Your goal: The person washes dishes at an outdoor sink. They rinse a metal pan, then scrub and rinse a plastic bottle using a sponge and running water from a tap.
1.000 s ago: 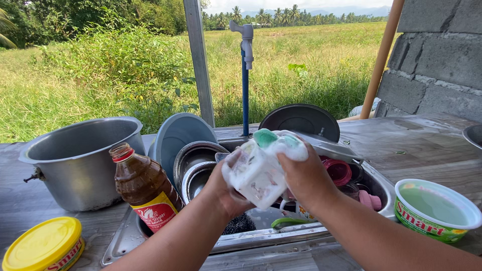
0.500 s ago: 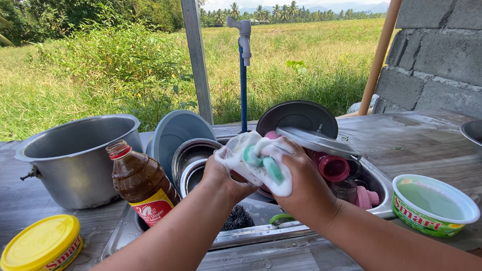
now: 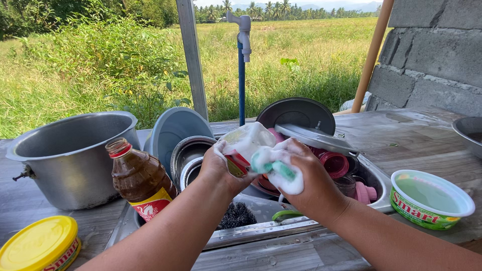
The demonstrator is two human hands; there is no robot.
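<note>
My left hand (image 3: 217, 168) holds a clear plastic container (image 3: 244, 142) with a red label over the metal sink (image 3: 261, 233). My right hand (image 3: 311, 183) presses a soapy green sponge (image 3: 273, 168) against the container's side. Foam covers the sponge and my fingers. Both hands are above dirty dishes lying in the sink.
A large metal pot (image 3: 65, 155) stands at left, a brown bottle (image 3: 138, 178) beside it, a yellow lid (image 3: 37, 243) in front. A green tub of dish paste (image 3: 429, 198) is at right. Bowls, pink cups (image 3: 334, 163), a dark scourer (image 3: 236, 216), a blue tap pipe (image 3: 241, 75) and a block wall (image 3: 437, 55) surround the sink.
The container was turned and lowered toward the sink. My right hand with the sponge slid from its top down to its right side.
</note>
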